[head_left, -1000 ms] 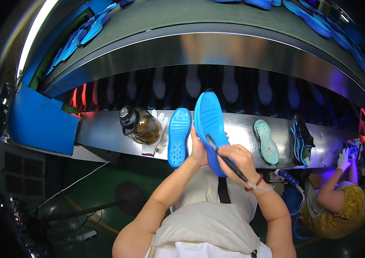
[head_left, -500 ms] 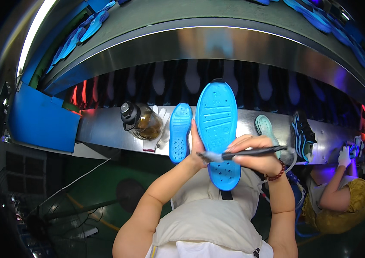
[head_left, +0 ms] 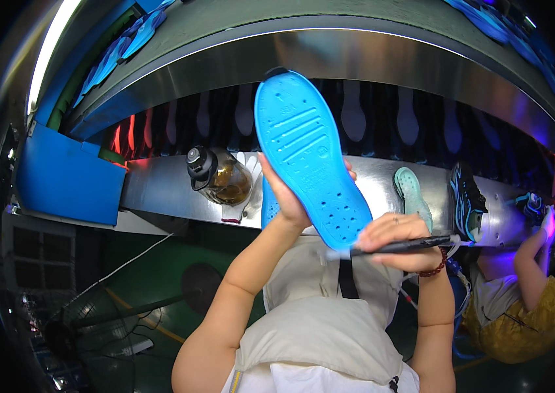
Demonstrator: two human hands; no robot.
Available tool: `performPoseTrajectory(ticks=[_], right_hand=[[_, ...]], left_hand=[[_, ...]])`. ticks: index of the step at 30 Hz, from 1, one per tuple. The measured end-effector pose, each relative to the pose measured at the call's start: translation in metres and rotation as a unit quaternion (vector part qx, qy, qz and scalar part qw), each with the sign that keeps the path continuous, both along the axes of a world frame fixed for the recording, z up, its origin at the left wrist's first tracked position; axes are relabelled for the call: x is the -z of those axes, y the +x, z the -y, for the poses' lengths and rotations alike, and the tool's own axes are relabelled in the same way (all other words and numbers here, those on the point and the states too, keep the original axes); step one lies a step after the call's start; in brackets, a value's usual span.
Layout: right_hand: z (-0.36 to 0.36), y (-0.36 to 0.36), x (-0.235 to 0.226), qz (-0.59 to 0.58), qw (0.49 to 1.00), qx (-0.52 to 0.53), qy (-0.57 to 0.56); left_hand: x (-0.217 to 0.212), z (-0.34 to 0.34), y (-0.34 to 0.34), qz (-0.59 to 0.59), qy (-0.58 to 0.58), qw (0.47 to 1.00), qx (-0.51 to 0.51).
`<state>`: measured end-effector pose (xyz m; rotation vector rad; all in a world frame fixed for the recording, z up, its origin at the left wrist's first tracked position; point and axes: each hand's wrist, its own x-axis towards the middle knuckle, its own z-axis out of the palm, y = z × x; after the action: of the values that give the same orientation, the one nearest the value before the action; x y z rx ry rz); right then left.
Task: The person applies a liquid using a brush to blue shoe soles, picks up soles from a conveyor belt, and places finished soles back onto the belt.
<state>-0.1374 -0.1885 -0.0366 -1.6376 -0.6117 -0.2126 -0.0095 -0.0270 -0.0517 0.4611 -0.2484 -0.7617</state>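
The person's left hand [head_left: 288,202] is closed around the middle of a blue sole [head_left: 313,150], thumb along its left edge and fingertips showing at its right. The right hand [head_left: 398,242] grips a black-handled brush [head_left: 408,245], its pale tip blurred at the sole's lower end; whether the bristles touch it cannot be told. The sole is held up in front of the surface [head_left: 160,183], patterned face toward the camera, its long axis slanting from upper left to lower right. The broad end, capped by a small black piece [head_left: 276,72], points up and away from both hands, while the narrower, dotted end lies right beside the right hand, the nearer of the two to it. The brush handle lies nearly level, across that slant.

Small raised characters are moulded into the blue face (some near the broad end look legible, others fade into it); no brand can be made out.

Farther out, a second blue sole [head_left: 269,206] is partly hidden behind the left hand. Left of it are a white glove [head_left: 251,164] and a dark-lidded bottle [head_left: 222,177] of brownish liquid. To the right lie a mint sole [head_left: 410,191] and a black-and-blue shoe [head_left: 466,202], then a co-worker's gloved hand [head_left: 549,223] in violet light.
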Motion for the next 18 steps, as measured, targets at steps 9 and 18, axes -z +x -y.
performPoseTrajectory(ticks=[9, 18], right_hand=[[0.009, -0.006, 0.012, -0.039, 0.997, 0.030, 0.057], [-0.016, -0.010, 0.017, -0.186, 0.930, 0.109, 0.299]], left_hand=[[-0.008, -0.004, 0.014, 0.035, -0.008, 0.999, 0.026], [0.003, -0.003, -0.025, 0.065, 0.078, 0.995, 0.010]])
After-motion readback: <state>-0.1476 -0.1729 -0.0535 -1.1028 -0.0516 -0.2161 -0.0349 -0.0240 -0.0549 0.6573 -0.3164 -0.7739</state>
